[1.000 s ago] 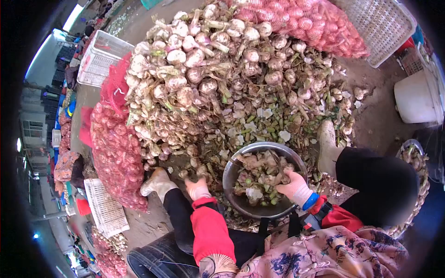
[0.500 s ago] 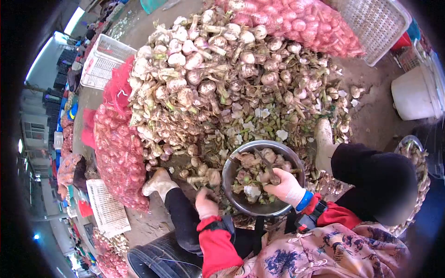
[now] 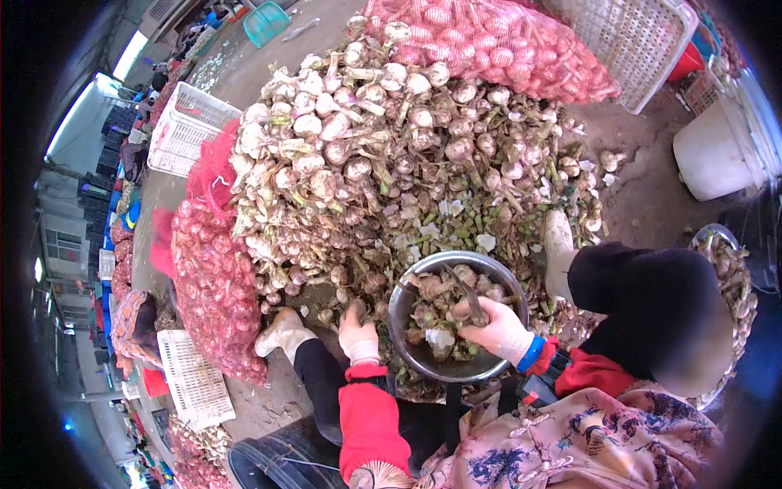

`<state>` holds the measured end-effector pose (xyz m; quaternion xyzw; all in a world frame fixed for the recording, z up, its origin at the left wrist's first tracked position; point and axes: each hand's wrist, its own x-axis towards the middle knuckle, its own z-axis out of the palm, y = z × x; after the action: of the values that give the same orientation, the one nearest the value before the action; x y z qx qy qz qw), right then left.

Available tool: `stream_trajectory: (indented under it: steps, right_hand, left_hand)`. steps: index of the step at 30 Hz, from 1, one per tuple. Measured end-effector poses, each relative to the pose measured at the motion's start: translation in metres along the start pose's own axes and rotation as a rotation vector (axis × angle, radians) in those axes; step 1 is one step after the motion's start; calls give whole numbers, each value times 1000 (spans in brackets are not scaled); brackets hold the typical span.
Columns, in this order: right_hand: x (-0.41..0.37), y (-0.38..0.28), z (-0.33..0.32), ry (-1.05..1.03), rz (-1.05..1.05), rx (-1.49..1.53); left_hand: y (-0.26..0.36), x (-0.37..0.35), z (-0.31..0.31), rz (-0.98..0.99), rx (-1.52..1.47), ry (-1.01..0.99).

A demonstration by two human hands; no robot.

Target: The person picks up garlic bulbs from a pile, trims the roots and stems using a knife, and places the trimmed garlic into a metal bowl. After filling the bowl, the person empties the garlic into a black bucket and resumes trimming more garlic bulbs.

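Observation:
In my right hand (image 3: 495, 332) is a small knife with a curved dark blade (image 3: 466, 289), held over a metal bowl (image 3: 399, 338). Trimmed garlic heads (image 3: 440, 338) and scraps lie inside this bowl. My left hand (image 3: 357, 336), in a pale glove, reaches to the near edge of the garlic pile (image 3: 350, 155). Its fingers stretch forward beside a few loose garlic bulbs (image 3: 374, 284); the fingertips are dark and partly blend into the garlic. Cut green stems and white peel (image 3: 452, 224) lie behind the bowl.
Full red net sacks stand at the left (image 3: 213, 285) and far side (image 3: 497, 49). White plastic crates (image 3: 191, 379) lie around, and a white bucket (image 3: 717, 155) stands at right. Another container of garlic (image 3: 729, 285) sits beside my right knee. People are visible at far left.
My left hand has moved forward and slightly left, to the loose garlic at the pile's edge. The right hand stays over the bowl with the knife. The view has shifted slightly.

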<state>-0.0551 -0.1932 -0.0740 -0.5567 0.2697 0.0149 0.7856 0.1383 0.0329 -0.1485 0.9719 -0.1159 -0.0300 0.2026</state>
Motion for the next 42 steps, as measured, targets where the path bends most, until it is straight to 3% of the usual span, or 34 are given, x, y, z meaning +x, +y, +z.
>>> stream_trajectory:
  steps: [2,4,6,7,9,10,12,14,15,17,20,21,23,25,27,28,29,31,32,34,35,37,38,42]
  right_hand:
    - [5,1,1,-25,45,67]
    - [14,15,0,-1,25,-120]
    - [23,31,-2,2,3,-269]
    - [29,43,-3,10,-13,-301]
    - [34,29,-2,2,28,-348]
    - [39,37,-3,35,34,-303]
    - [42,44,-6,78,53,-256]
    - [46,38,-3,86,238,-95]
    - [47,39,-3,82,239,-87]
    - [46,39,1,101,150,-127]
    - [37,17,6,-13,129,-130]
    - [32,6,9,-58,124,-77]
    - [22,1,14,-86,93,-55]
    - [17,9,13,-128,1,-111]
    - [8,8,12,-79,-217,-303]
    - [3,5,9,-58,-276,-460]
    - [-3,-1,6,-36,-331,-617]
    - [-12,-1,2,4,-432,-669]
    - [-14,1,1,-39,-446,-751]
    - [-20,-1,2,-155,-404,-896]
    - [-23,-3,2,-152,-408,-890]
    - [-29,-8,3,-206,-437,-975]
    - [-30,-12,4,-249,-422,-1030]
    - [-29,-4,2,-254,-443,-1027]
  left_hand:
    - [-7,33,20,37,212,-144]
    - [-1,60,37,18,332,-242]
    - [18,76,40,70,674,-334]
    - [17,86,51,77,667,-339]
    - [5,103,78,73,769,-546]
    - [-6,114,96,-74,644,-609]
    - [-1,116,88,54,516,-513]
    - [16,110,59,50,234,-400]
    - [11,106,49,19,-17,-316]
    - [-7,102,36,-91,-881,-402]
    - [60,50,-50,-217,-1034,-281]
    - [58,36,-56,-135,-1193,-359]
    - [68,-9,-69,-89,-1367,-334]
    - [73,-46,-60,-172,-1617,-244]
    - [111,-74,-77,-153,-1660,-430]
    - [102,-88,-67,-268,-1684,-436]
    - [93,-98,-59,-259,-1539,-475]
    - [88,-111,-54,-435,-1513,-540]
    - [83,-112,-47,-431,-1508,-549]
    - [74,-113,-37,417,-933,-352]
    - [80,-118,-40,421,-927,-352]
    - [94,-131,-46,-31,-1340,-382]
    - [101,-132,-52,120,-1189,-354]
    - [107,-140,-49,185,-1119,-320]
